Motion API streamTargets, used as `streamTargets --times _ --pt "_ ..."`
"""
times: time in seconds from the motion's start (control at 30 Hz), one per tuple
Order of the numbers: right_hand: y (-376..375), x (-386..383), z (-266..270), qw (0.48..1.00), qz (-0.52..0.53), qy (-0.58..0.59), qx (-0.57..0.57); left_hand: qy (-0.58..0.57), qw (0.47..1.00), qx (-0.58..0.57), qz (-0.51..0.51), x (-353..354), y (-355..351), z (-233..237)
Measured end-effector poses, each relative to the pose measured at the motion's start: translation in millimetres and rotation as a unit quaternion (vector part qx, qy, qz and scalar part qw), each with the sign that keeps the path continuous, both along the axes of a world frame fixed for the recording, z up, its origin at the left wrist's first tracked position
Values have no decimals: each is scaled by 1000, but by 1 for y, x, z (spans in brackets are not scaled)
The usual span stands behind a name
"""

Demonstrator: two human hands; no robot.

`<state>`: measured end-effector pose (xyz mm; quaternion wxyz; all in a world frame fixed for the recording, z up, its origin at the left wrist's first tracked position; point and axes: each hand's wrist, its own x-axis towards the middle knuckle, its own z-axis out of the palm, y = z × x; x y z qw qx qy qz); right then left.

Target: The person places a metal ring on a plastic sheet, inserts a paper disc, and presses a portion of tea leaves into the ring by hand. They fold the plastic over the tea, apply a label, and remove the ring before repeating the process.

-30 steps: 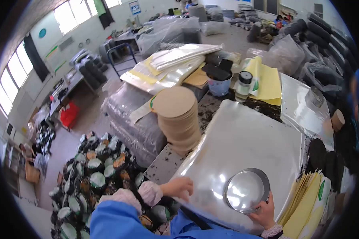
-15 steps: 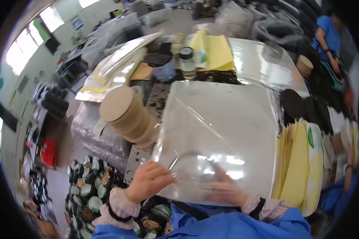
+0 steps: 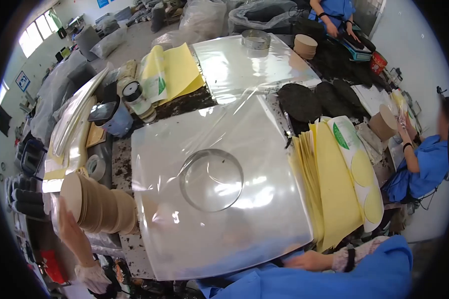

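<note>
The clear plastic film [image 3: 184, 239] spread on the bench [image 3: 119, 169] between my two hands looks feather-light, limp and slick. I'd judge it creases and slides at a touch, so an edge or corner is the place to take it, not the middle, where a metal ring [image 3: 211, 180] seems to sit beneath it. The stack of brown cardboard discs [image 3: 105, 209], just beside the film's left edge, is stiffer but leans over sideways; each disc looks thin and light, best taken by its rim. My left hand [image 3: 69, 226] reaches out to the side, fingers long and laid against the stack's end disc — whether they hook its rim I cannot tell. My right hand [image 3: 309, 260] lies low at the film's near right corner, fingers pointing left, tips lost at the edge — gripping or resting, I cannot say. Yellow paper sheets [image 3: 334, 194] fan out just beyond it.
</note>
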<state>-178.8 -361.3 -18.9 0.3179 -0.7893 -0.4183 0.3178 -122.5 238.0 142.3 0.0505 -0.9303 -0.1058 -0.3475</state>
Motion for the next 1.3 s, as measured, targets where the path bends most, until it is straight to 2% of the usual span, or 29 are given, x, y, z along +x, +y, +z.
streamTargets --times 0.07,0.1,0.13,0.2,0.23,0.27,0.3,0.33,0.37,0.43,0.47,0.5,0.53,0.57,0.63,0.7,0.73,0.8,0.83,0.9,1.0,1.03,1.07,1.13,1.2,1.23,1.27,1.3 --pt "-15 38 68 964 168 -54 -197 88 995 -14 42 4 29 -35" --pt "-22 67 70 968 52 -211 -127 101 993 -25 52 4 27 -35" --pt "-30 99 67 931 -65 -356 -54 116 992 -23 45 7 26 -29" --pt "-27 202 62 909 -312 -267 71 146 988 -24 38 6 20 -20" --pt "-30 260 57 884 -362 -295 37 124 992 -2 24 11 7 -15" --pt "-32 318 43 863 -416 -281 58 127 992 18 13 12 8 -15" --pt "-44 373 12 830 -392 -396 33 134 990 41 4 9 15 -14" --pt "-48 411 -12 798 -375 -468 -66 145 987 64 -2 2 17 -12" --pt "-45 429 -18 805 -362 -410 -229 146 989 34 10 1 10 -8" --pt "-43 449 -70 785 -353 -424 -283 134 990 -29 33 11 -14 0" --pt "-45 461 -84 768 -352 -437 -307 130 992 0 8 9 -21 1" --pt "-48 457 -85 767 -356 -460 -272 126 991 30 -19 6 -27 3" --pt "-45 447 -64 790 -375 -423 -237 121 990 62 -48 5 -34 7" --pt "-54 451 -67 811 -372 -407 -194 59 983 103 -137 13 -72 11" --pt "-81 463 -69 839 -364 -383 -129 94 954 102 -265 17 -123 -2" --pt "-66 449 -48 823 -430 -360 -92 51 898 30 -435 59 -178 -45" --pt "-54 436 -28 812 -461 -350 -76 101 881 29 -461 81 -206 -60" --pt "0 375 25 800 -401 -439 77 109 865 0 -489 103 -229 -127" --pt "33 335 58 825 -373 -407 118 115 859 -30 -498 104 -230 -141" --pt "80 279 78 838 -215 -468 180 135 843 -80 -514 98 -224 -154" --pt "140 218 28 872 -27 -458 173 155 807 -80 -564 81 -216 -141" --pt "150 201 2 879 -25 -450 156 192 806 -70 -556 69 -216 -130" --pt "156 189 -14 887 -23 -439 139 216 811 -123 -529 61 -214 -124" --pt "157 194 -1 904 -19 -402 142 261 814 -232 -464 47 -209 -120" --pt "157 196 4 915 -24 -378 138 218 878 -156 -395 86 -204 -123" --pt "162 199 14 945 -12 -321 66 307 870 -235 -306 106 -206 -97" --pt "171 212 29 963 4 -270 -2 368 862 -207 -280 128 -201 -97" --pt "176 224 41 959 -42 -280 10 408 860 -162 -261 146 -200 -112"
